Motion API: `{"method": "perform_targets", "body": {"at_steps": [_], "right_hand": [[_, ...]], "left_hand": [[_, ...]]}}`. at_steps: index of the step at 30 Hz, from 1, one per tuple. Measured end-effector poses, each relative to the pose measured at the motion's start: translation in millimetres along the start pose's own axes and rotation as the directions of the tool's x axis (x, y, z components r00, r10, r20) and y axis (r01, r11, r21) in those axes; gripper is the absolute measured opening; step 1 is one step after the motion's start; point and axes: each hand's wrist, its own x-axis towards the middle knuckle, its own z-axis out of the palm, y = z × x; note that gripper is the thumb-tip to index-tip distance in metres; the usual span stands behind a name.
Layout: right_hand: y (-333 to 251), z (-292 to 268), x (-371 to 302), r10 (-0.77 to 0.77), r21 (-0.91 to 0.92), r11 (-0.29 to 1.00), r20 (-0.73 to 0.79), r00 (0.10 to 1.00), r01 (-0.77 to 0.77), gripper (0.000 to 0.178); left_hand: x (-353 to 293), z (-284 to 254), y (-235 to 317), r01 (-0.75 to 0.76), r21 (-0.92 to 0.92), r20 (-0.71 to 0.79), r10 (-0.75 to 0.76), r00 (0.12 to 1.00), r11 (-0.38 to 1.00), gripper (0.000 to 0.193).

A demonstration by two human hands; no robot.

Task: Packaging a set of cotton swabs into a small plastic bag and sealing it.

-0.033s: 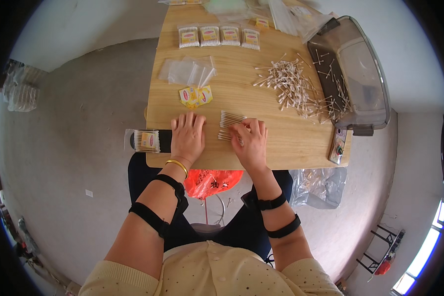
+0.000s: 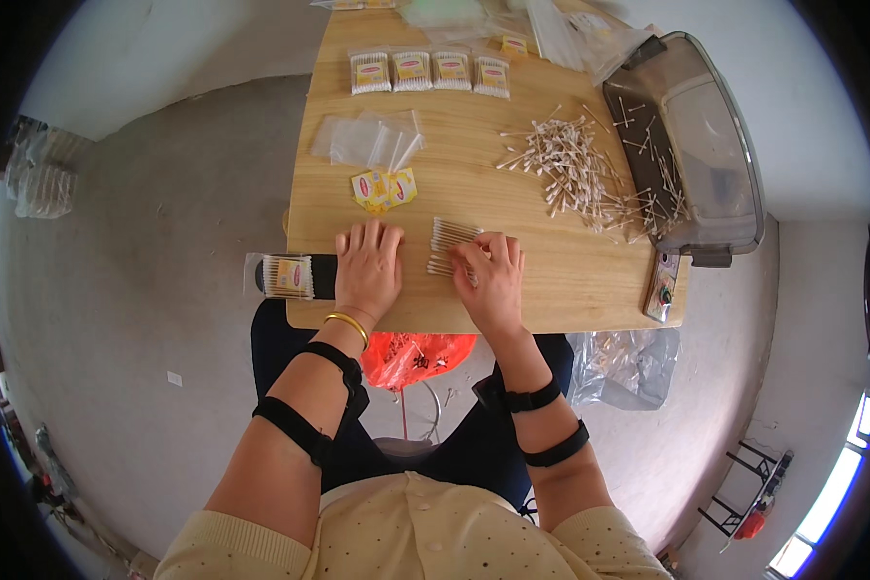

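Observation:
A short row of cotton swabs lies side by side on the wooden table in front of me. My right hand bends over the row's right end, its fingers closed on some swabs; the fingertips partly hide them. Palm down on the table's near left part, my left hand rests with its fingers stretched out and nothing in it. Just beyond it are yellow label cards and a fan of clear plastic bags. A heap of loose cotton swabs spreads to the right.
Filled swab packs stand in a row at the back. Another swab pack sits on a dark support at the left edge. A tipped clear bin holds swabs at the right, near a phone. Below hangs a red bag.

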Motion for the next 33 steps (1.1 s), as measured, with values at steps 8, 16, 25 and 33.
{"method": "perform_targets", "body": {"at_steps": [8, 16, 25, 33], "right_hand": [[-3.6, -1.0, 5.3, 0.033, 0.014, 0.999, 0.026, 0.999, -0.033, 0.021], [-0.9, 3.2, 8.2, 0.024, -0.02, 1.0, 0.018, 1.0, -0.024, 0.019], [-3.9, 0.8, 12.5, -0.007, -0.023, 1.0, -0.007, 1.0, 0.006, 0.02], [-0.8, 2.3, 11.6, 0.024, -0.063, 0.998, 0.038, 0.999, -0.022, 0.02]], "left_hand": [[-0.8, 0.3, -1.6, -0.004, -0.001, -0.012, 0.004, 1.0, 1.0, 0.025], [0.4, -0.3, -0.7, -0.006, -0.01, -0.025, 0.006, 1.0, 1.0, 0.023], [0.0, 0.3, -2.0, -0.014, -0.013, -0.024, 0.013, 1.0, 1.0, 0.022], [-0.5, 0.0, -1.2, -0.001, -0.013, 0.003, 0.001, 1.0, 1.0, 0.021]]}}
